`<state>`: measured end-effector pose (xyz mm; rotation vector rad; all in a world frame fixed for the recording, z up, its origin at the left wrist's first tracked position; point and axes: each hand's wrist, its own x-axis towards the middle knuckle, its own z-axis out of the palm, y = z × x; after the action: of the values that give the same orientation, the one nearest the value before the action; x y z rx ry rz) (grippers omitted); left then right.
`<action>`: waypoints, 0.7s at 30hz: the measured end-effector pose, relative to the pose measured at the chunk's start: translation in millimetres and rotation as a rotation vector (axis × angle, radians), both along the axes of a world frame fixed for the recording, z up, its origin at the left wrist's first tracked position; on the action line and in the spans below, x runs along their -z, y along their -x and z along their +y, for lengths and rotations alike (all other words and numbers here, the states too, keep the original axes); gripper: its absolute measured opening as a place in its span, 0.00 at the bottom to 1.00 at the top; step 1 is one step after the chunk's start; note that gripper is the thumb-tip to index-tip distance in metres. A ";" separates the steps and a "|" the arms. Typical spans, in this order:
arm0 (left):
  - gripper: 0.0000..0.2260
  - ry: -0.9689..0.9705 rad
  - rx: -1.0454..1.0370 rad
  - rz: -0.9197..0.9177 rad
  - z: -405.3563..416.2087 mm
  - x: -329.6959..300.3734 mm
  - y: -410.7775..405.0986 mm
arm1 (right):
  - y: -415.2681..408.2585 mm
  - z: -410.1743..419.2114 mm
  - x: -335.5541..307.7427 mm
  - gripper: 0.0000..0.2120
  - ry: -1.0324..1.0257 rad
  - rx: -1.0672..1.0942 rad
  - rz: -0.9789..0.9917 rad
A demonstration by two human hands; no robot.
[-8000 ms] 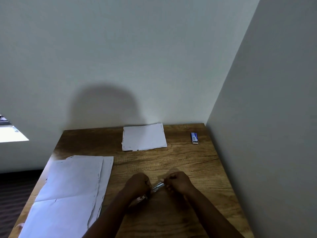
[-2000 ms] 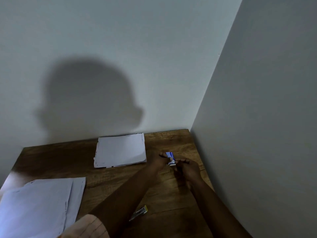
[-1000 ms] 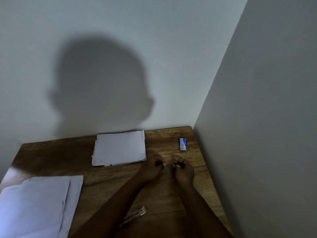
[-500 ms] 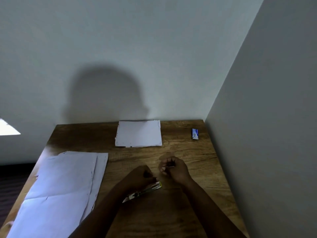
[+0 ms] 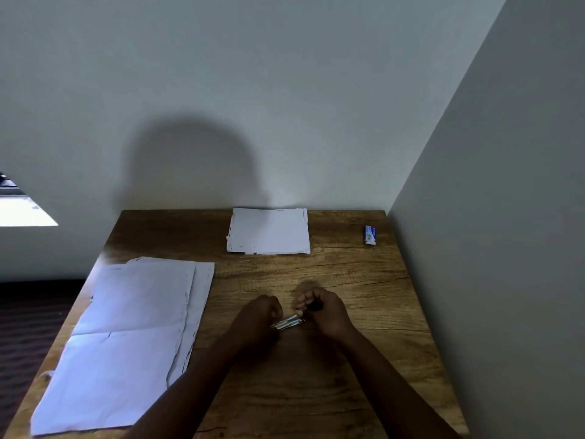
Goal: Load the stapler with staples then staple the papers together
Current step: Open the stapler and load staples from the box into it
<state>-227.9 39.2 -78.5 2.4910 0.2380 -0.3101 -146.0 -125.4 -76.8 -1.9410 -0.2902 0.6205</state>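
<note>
A small metal stapler lies low over the wooden table, between my two hands. My left hand is closed around its left end. My right hand is curled at its right tip, fingers pinched together; something small may be between them, too small to tell. A blue and white staple box lies at the table's far right. A small stack of white papers sits at the far edge. Larger white sheets cover the left side.
A grey wall runs along the table's right edge and another stands behind its far edge. The table's left edge drops to a dark floor. A bright patch shows at the far left.
Both hands came back from the staple box at the far right to the near middle. My left hand took hold of the stapler, and my right hand closed in on its tip.
</note>
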 end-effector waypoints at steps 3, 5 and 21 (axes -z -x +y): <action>0.07 -0.003 0.008 -0.040 2.2 0.9 4.2 | 1.8 0.2 0.2 0.10 -0.006 -0.011 -0.013; 0.14 0.044 -0.040 -0.067 3.5 0.4 6.1 | 2.1 1.5 -1.1 0.11 -0.010 0.014 -0.037; 0.12 0.212 -0.183 -0.319 3.8 -1.9 11.6 | -4.2 2.9 -6.6 0.07 -0.128 0.177 -0.086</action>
<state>-239.5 43.0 -76.6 2.2486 0.2822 0.1325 -141.7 -122.5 -70.1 -1.8488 -0.2040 0.3935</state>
